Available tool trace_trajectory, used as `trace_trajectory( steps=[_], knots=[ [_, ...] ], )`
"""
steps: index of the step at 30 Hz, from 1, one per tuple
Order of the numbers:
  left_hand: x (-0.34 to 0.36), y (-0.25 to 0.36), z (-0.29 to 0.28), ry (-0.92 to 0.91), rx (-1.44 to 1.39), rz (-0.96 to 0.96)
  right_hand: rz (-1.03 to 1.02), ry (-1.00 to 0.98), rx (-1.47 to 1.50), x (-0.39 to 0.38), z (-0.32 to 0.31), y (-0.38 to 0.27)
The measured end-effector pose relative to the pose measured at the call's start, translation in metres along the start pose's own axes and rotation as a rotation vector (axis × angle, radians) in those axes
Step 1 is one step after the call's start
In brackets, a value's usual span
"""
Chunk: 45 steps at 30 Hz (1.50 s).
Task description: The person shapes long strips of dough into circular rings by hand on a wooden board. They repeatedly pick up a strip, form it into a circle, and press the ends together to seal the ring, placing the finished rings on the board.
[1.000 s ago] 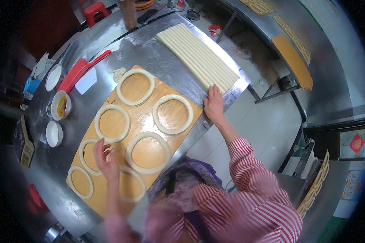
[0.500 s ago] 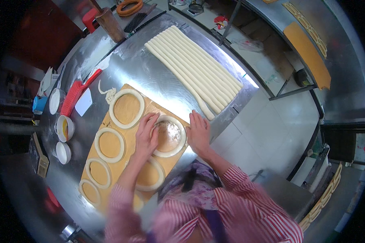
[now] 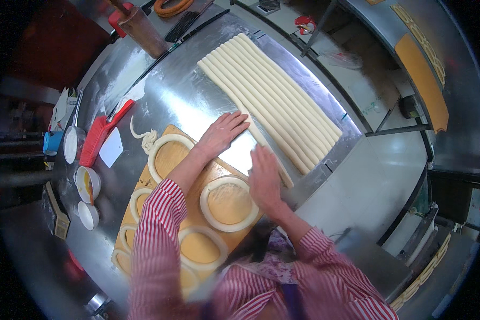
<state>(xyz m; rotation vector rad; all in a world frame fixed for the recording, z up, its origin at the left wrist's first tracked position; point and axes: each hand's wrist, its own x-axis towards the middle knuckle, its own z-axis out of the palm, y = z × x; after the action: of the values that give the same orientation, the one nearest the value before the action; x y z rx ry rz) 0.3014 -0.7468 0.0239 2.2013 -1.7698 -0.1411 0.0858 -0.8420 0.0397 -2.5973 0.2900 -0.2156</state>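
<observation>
My left hand (image 3: pixel 223 133) lies palm down, fingers stretched out, on the upper part of a long dough strip (image 3: pixel 258 134). That strip is angled slightly away from the row of parallel dough strips (image 3: pixel 274 101) beside it. At its lower part is my right hand (image 3: pixel 265 180), whose fingers are smeared by motion, so their grip is unclear. Below my hands, a dough ring (image 3: pixel 226 227) rests on a wooden board (image 3: pixel 204 180). Several more rings lie there, including one (image 3: pixel 153 160) partly covered by my left forearm and another (image 3: pixel 202 264) nearer me.
Left on the metal table (image 3: pixel 168 101) are a red brush (image 3: pixel 97 136), a white scraper (image 3: pixel 111 146), dough scraps (image 3: pixel 146 140), a bowl with yellow contents (image 3: pixel 88 184) and a smaller white bowl (image 3: pixel 88 215). A wooden cylinder (image 3: pixel 143 33) stands at the far left.
Both hands have left the dough ring on the board. My left hand has moved up and right onto the nearest dough strip, and my right hand has shifted down to its lower part.
</observation>
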Motion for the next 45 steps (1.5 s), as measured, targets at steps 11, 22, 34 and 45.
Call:
trace_trajectory(
  steps=[11, 22, 34, 45],
  knots=[
    [0.032, -0.066, -0.011, 0.086, 0.091, -0.174, 0.122, 0.063, 0.132, 0.026, 0.021, 0.011],
    [0.025, -0.113, -0.038, 0.169, 0.118, -0.24, 0.176, 0.015, -0.071, 0.0, -0.016, 0.028],
    [0.014, -0.122, -0.049, 0.222, 0.404, -0.134, 0.225, 0.029, -0.17, -0.006, -0.02, 0.036],
    [-0.037, -0.101, -0.095, -0.143, -0.06, -0.15, 0.71, -0.407, 0.726, 0.003, -0.105, 0.066]
  ],
)
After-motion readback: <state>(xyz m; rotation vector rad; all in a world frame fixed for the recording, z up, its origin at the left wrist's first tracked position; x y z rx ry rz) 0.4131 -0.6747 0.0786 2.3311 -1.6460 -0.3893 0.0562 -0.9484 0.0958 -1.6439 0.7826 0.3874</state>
